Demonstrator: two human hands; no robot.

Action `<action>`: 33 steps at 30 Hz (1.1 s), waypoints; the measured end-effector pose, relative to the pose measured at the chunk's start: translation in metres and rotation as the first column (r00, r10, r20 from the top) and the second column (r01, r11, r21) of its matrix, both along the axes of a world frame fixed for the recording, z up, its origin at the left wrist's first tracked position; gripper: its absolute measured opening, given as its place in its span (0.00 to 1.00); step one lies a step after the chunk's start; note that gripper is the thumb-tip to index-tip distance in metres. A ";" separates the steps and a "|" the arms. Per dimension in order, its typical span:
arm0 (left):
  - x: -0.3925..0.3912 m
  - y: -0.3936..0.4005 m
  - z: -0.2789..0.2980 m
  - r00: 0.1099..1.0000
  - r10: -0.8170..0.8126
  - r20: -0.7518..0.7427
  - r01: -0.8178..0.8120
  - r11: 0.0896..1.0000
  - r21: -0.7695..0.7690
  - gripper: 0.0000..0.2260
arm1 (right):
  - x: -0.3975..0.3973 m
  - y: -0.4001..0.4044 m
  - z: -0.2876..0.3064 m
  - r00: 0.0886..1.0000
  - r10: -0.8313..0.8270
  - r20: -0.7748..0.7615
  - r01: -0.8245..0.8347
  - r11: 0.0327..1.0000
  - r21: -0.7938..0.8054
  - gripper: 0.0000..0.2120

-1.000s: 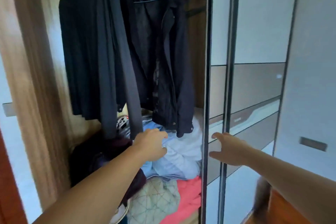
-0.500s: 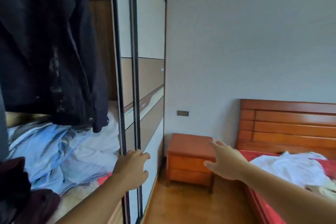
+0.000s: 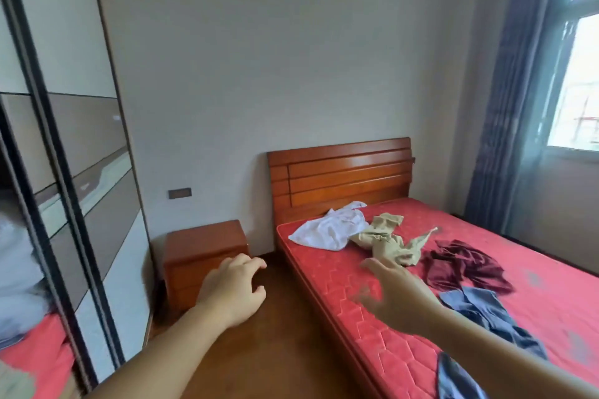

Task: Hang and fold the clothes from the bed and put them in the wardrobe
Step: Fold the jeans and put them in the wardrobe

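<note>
Red mattress cover fills the bed (image 3: 372,295) ahead of me and to my right, and the clothes I have yet to deal with are scattered across it. Nearest the wooden headboard (image 3: 340,178) lies a crumpled white garment (image 3: 327,230). Just beside it, touching or nearly so, is a twisted beige garment (image 3: 385,240). Further right sits a dark red garment (image 3: 466,266), and in front of that a blue garment (image 3: 486,311) spreads toward the mattress edge; another scrap of blue cloth shows at the bottom of the view, partly cut off.

Both of my hands are empty. My left hand (image 3: 231,291) hangs over the wooden floor between the bedside cabinet (image 3: 201,249) and the bed, fingers loosely curled around nothing. My right hand (image 3: 398,295) is stretched out above the near part of the mattress, fingers spread and relaxed — it is blurred, and it touches no cloth.

The wardrobe (image 3: 64,172) stands at my left, its sliding door running along the edge of the view.

I judge this to be the step of fetching the next piece from the bed. The next move calls for closing the gap to the mattress and gathering one garment — the beige one lies closest to my right fingertips — without dragging its neighbours along.
</note>
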State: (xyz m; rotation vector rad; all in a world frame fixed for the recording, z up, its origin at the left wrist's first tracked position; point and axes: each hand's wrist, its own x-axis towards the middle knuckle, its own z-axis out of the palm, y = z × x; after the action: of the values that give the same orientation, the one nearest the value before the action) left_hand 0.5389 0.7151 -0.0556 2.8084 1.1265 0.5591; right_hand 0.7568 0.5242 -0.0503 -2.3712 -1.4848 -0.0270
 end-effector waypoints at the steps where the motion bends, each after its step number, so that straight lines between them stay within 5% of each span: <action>1: 0.010 -0.025 -0.005 1.000 -0.029 -0.011 0.029 0.999 -0.019 0.19 | 0.002 -0.032 -0.009 0.999 -0.034 -0.008 0.034 0.999 -0.010 0.28; 8: 0.073 -0.186 -0.020 0.931 -0.364 -0.016 0.359 0.924 -0.129 0.21 | -0.011 -0.237 -0.046 0.940 -0.337 -0.059 0.334 0.941 -0.056 0.27; 15: 0.084 -0.274 -0.035 0.795 -0.606 0.010 0.601 0.786 -0.142 0.22 | -0.064 -0.360 -0.046 0.819 -0.573 -0.031 0.571 0.819 -0.057 0.28; 22: 0.055 -0.292 -0.066 0.758 -0.652 -0.015 0.628 0.736 -0.252 0.23 | -0.111 -0.385 -0.056 0.753 -0.655 -0.061 0.650 0.755 -0.084 0.27; 33: 0.057 -0.338 -0.071 0.791 -0.606 -0.083 0.564 0.774 -0.288 0.22 | -0.084 -0.414 -0.074 0.783 -0.620 -0.049 0.613 0.784 -0.099 0.29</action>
State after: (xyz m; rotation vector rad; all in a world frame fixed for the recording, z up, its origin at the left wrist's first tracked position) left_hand 0.5962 0.3774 -0.1261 2.7886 0.2393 0.1027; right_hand 0.6730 0.1097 -0.1241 -2.7799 -0.6165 -0.0336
